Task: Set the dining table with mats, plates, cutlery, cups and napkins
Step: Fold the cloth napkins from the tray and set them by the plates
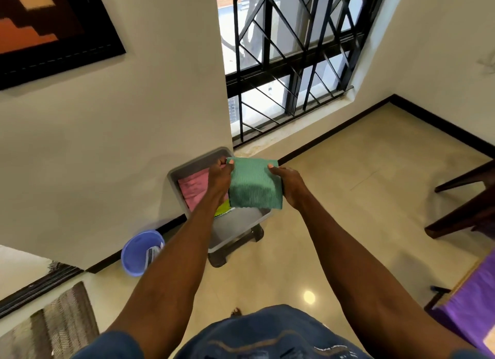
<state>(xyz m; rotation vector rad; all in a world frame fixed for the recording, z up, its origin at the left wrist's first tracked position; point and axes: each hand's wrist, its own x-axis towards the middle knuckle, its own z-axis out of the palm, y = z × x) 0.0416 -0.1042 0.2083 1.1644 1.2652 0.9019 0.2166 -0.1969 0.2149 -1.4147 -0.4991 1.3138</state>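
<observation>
Holding a folded green napkin (254, 183) between them, the left hand (219, 179) and right hand (290, 183) each pinch an upper corner, fingers curled on the cloth. It hangs over a grey tray (241, 224), with a pink cloth (194, 187) at its 9 o'clock and a blue bucket (140, 251) at 7 o'clock.

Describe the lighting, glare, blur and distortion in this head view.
Head view: daylight enters through the barred window; a bright glare spot sits on the glossy floor; wide-angle bending curves the walls; the blue bucket looks motion-smeared; the green cloth stays fairly sharp.
</observation>
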